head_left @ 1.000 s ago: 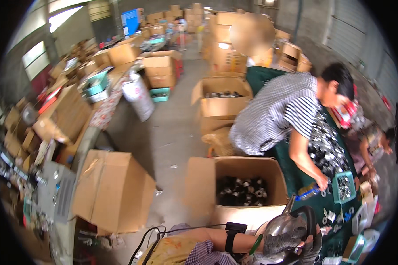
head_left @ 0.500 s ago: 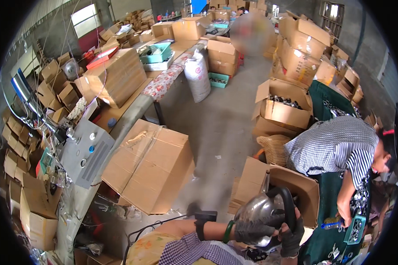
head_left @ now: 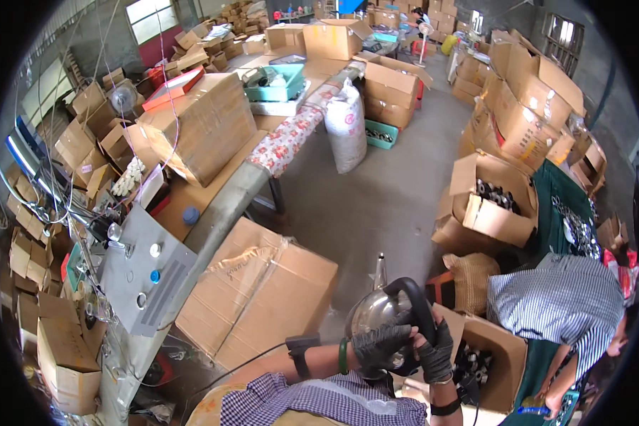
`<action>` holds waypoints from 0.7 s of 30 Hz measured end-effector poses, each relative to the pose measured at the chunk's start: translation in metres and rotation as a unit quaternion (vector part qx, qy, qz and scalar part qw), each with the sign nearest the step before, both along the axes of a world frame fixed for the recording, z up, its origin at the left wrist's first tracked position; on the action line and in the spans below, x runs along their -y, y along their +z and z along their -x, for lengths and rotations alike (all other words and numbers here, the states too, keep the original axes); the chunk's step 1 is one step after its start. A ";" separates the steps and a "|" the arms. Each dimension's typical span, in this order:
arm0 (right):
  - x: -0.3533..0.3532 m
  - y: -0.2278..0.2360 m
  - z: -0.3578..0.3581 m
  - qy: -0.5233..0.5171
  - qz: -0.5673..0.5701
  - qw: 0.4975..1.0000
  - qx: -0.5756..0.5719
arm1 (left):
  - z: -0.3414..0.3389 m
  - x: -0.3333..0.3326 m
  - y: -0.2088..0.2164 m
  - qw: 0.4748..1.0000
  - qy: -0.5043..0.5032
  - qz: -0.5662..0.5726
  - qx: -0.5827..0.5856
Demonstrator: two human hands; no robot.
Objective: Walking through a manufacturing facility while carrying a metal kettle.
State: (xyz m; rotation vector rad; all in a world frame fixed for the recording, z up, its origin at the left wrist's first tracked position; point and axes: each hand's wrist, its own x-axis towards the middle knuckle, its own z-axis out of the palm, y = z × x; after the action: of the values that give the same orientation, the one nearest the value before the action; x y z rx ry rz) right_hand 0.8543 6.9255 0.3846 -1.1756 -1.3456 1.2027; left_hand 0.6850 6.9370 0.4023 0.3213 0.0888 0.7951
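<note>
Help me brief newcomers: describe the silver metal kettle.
From the long grey table at left, look right past the large brown cardboard box. At the person's gloved left hand and right hand is the silver kettle. Unlike its cardboard neighbours, it's shiny, with a tapered spout and black arched handle.

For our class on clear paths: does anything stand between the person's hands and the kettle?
Nothing visible except dark gloves: the left hand is at the side of the kettle, the right hand at its black handle.

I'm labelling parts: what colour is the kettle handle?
Black; the kettle handle shows best in the head view.
</note>
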 end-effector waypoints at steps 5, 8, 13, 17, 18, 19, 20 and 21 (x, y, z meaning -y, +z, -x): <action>-0.082 -0.011 0.037 0.073 0.017 0.996 -0.050 | 0.019 -0.071 -0.048 0.872 0.237 -0.356 -0.238; -0.123 -0.020 0.048 0.075 -0.043 0.990 -0.114 | 0.024 -0.108 0.013 0.929 0.189 -0.230 -0.221; -0.207 -0.015 0.035 0.126 -0.014 0.989 -0.073 | 0.011 -0.191 0.024 0.936 0.203 -0.159 -0.238; -0.282 -0.011 0.025 0.123 -0.052 0.983 -0.126 | -0.006 -0.266 0.023 0.930 0.212 -0.201 -0.224; -0.305 -0.006 0.026 0.123 -0.072 0.976 -0.164 | -0.011 -0.287 0.022 0.938 0.207 -0.174 -0.216; -0.325 0.002 0.024 0.119 -0.077 0.976 -0.164 | -0.013 -0.308 0.020 0.939 0.203 -0.179 -0.214; -0.343 0.014 0.023 0.113 -0.122 0.982 -0.093 | -0.012 -0.329 0.016 0.948 0.192 -0.149 -0.204; -0.364 0.023 0.024 0.104 -0.168 0.980 -0.022 | -0.010 -0.350 0.011 0.957 0.179 -0.122 -0.194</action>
State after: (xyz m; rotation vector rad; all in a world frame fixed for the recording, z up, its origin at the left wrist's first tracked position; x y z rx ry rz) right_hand 0.8303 7.2893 0.4079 -0.7794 -1.5954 1.0841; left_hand 0.6954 7.2875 0.4138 0.7080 0.4298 1.0971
